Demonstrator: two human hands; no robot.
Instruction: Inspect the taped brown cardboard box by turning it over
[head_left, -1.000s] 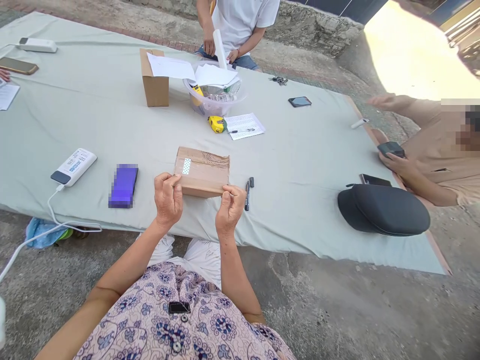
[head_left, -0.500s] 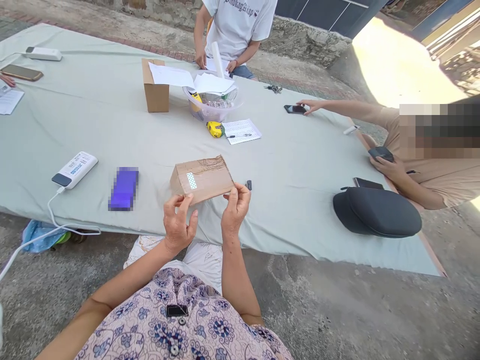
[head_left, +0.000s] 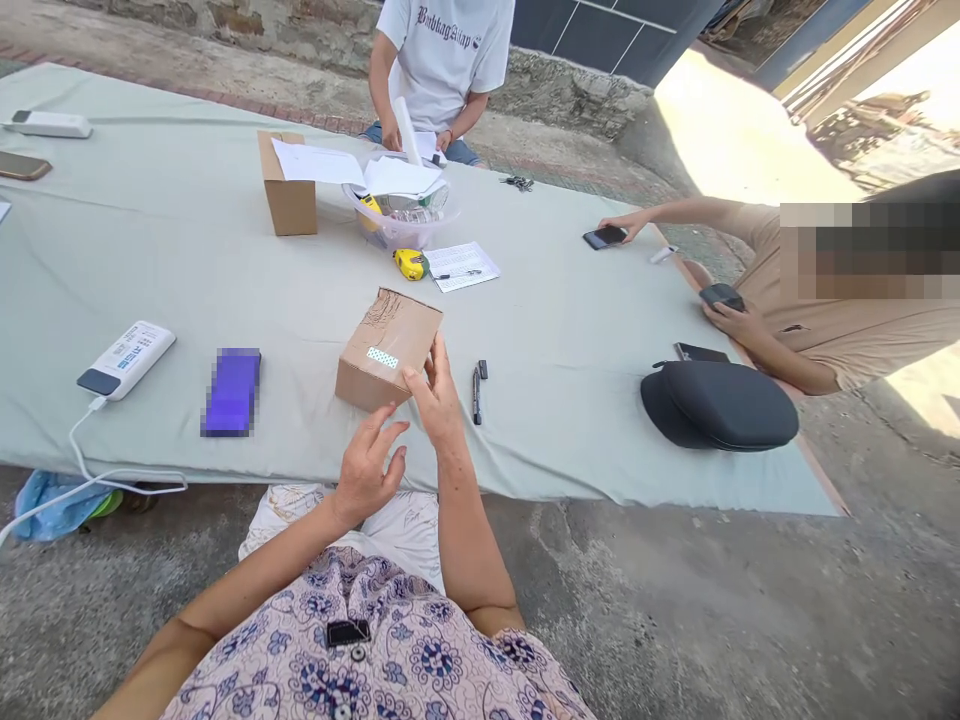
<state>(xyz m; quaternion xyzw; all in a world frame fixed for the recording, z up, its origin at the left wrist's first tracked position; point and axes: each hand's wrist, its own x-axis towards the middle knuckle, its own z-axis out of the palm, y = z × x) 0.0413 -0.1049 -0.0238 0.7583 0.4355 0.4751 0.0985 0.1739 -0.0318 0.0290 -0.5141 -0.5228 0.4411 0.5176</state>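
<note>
A small brown cardboard box (head_left: 394, 330) stands on the cloth-covered table in front of me, its top creased and scribbled along the far left part. A white sticker with a green pattern (head_left: 382, 357) is on that top. My right hand (head_left: 436, 395) grips the box's right side, thumb on the top and fingers down the side. Just below the near edge, my left hand (head_left: 371, 462) has its fingers apart and holds nothing; whether a fingertip brushes the box I cannot tell. Right of the box lies a black pen (head_left: 477, 396) beside a small black piece (head_left: 483, 369).
To the left are a phone-like purple blurred thing (head_left: 231, 393) and a white power bank (head_left: 127, 360) with a cable. Beyond lie a yellow tape measure (head_left: 411, 264), a paper (head_left: 463, 267), a plastic basin (head_left: 397, 235) and another box (head_left: 292, 205). A black case (head_left: 720, 406) and two people are around.
The box has turned counterclockwise, its creased end swinging from far right to far left. My left hand has come off its near corner. The pen beside it now shows. The view has shifted.
</note>
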